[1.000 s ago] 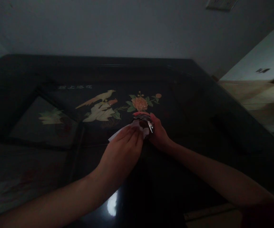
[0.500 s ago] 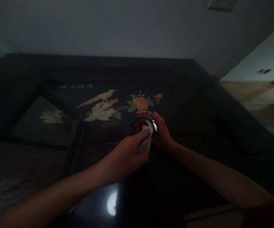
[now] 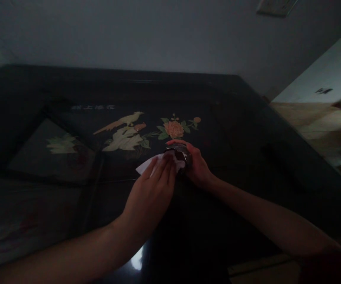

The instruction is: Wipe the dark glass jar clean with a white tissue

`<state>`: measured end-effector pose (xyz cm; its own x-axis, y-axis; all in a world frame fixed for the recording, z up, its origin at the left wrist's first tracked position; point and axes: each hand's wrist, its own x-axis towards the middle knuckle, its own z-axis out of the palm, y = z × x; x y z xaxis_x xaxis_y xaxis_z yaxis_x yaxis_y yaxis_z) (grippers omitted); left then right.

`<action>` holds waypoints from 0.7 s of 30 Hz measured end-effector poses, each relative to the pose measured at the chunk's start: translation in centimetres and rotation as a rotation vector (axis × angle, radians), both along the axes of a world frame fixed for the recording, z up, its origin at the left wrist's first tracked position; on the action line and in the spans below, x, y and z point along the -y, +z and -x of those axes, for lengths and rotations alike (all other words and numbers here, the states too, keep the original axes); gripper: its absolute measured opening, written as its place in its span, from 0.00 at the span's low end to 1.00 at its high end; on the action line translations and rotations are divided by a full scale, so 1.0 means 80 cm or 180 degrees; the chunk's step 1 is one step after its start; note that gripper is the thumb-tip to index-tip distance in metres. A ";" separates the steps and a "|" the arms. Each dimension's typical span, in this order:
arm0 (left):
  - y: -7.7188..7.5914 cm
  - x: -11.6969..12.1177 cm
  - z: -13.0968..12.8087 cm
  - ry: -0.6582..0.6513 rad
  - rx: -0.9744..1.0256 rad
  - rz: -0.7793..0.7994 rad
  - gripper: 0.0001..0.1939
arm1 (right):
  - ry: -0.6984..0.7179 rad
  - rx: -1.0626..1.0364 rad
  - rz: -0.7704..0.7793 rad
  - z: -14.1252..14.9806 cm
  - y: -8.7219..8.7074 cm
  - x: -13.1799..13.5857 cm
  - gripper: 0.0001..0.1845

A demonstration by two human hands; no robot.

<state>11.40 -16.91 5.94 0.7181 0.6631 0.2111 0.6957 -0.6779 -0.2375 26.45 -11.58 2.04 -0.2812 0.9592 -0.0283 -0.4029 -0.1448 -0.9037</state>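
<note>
Over the black table (image 3: 241,221), a bird picture (image 3: 123,138) lies to the left, beyond the left hand (image 3: 151,189); its fingers, close together, press a white tissue (image 3: 145,166) against a shiny object (image 3: 187,158) at centre, just nearer than a flower (image 3: 174,128). The right hand (image 3: 199,167) curls its fingers around the object's far and right sides.

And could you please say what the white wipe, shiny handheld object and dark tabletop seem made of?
White wipe: matte, probably paper or thin cloth, softly folded. Shiny handheld object: perhaps glass, plastic or metal; its edge glints, but dimness leaves it open. Dark tabletop: glossy, likely glass or lacquer, given bright reflections.
</note>
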 end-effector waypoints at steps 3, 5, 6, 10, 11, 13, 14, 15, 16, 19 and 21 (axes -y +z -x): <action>0.003 -0.005 0.000 -0.0016 -0.0009 0.0010 0.22 | -0.0050 -0.0038 0.0107 0.001 0.002 -0.001 0.19; 0.007 -0.008 -0.002 -0.0051 -0.0017 0.0096 0.21 | -0.0050 0.0030 0.0084 0.002 0.002 0.000 0.20; 0.010 -0.009 -0.003 -0.0069 -0.0013 0.0175 0.21 | -0.0039 0.0079 0.0064 0.002 0.001 0.000 0.20; 0.015 -0.012 -0.007 -0.0156 0.0363 0.0832 0.17 | -0.0036 0.0218 -0.0084 0.002 -0.001 0.003 0.22; 0.016 -0.013 -0.007 -0.0133 0.0578 0.1063 0.16 | -0.0054 0.0219 -0.0112 0.001 -0.001 0.003 0.22; 0.019 -0.015 -0.008 0.0018 0.1055 0.1601 0.14 | -0.0120 0.0190 -0.0094 0.001 0.001 0.004 0.22; 0.021 -0.016 -0.008 0.0140 0.1296 0.1895 0.13 | -0.0154 0.0179 -0.0050 0.001 0.002 0.004 0.22; 0.024 -0.017 -0.008 0.0264 0.1528 0.2198 0.11 | -0.0184 0.0177 0.0008 0.002 0.004 0.004 0.22; 0.026 -0.018 -0.009 0.0370 0.1762 0.2492 0.09 | -0.0209 0.0179 0.0076 0.002 0.006 0.003 0.23; 0.034 -0.020 -0.010 0.0474 0.2458 0.3169 0.08 | -0.0243 0.0155 0.0237 0.003 0.010 0.003 0.23; 0.037 -0.020 -0.010 0.0415 0.2727 0.3341 0.09 | -0.0243 0.0110 0.0281 0.003 0.010 0.003 0.23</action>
<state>12.18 -15.29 8.86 0.5381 0.8385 -0.0862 0.4356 -0.1891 0.8800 26.20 -11.82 2.83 -0.2049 0.9711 -0.1220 -0.3848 -0.1945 -0.9023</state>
